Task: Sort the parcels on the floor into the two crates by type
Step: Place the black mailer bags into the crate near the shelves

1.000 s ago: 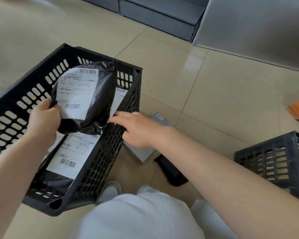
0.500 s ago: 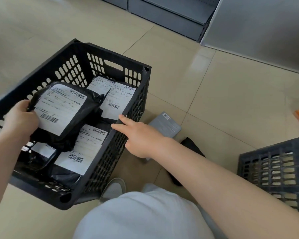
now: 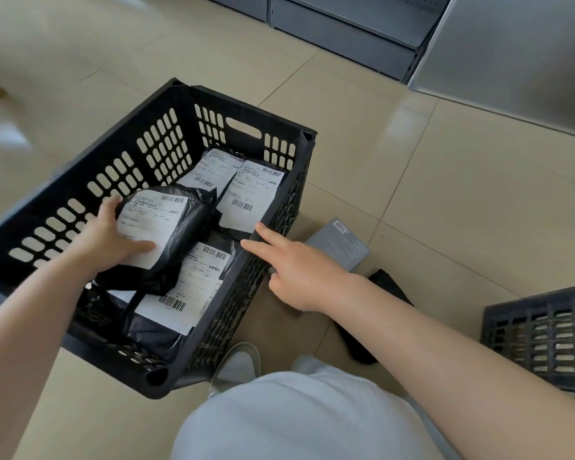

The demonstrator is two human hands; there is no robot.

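Where the frame's lower edge cuts the view, findings run near to far.
Lap: pale grey clothing (image 3: 296, 423) fills the bottom centre; a white shoe (image 3: 238, 365) shows only its toe beside the crate's near corner.
Right crate (image 3: 541, 336): black lattice wall cut off by the right edge; contents hard to make out.
Black parcel on floor (image 3: 384, 287): largely hidden under the right forearm, only its ends showing.
Right hand (image 3: 299, 277): index and middle fingers extended, tips touching the left crate's right rim; other fingers curled, holding nothing.
Left crate (image 3: 127, 174): black, slotted walls, standing on the tile floor (image 3: 445, 200); near-left part hidden by the left arm.
Left hand (image 3: 108, 239): grips the edge of a black labelled parcel (image 3: 173, 234), thumb lying across its white label, fingers curled around the far edge.
Held parcel position: inside the left crate, resting over other labelled black bags (image 3: 246, 197); how many lie below cannot be told.
Grey box (image 3: 341, 247): flat on the floor just beside the crate's right wall, partly covered by the right hand.
Open room: bare tile beyond and to the right of the crate.
Far edge: grey shelving base (image 3: 342, 31), cut off at the top.
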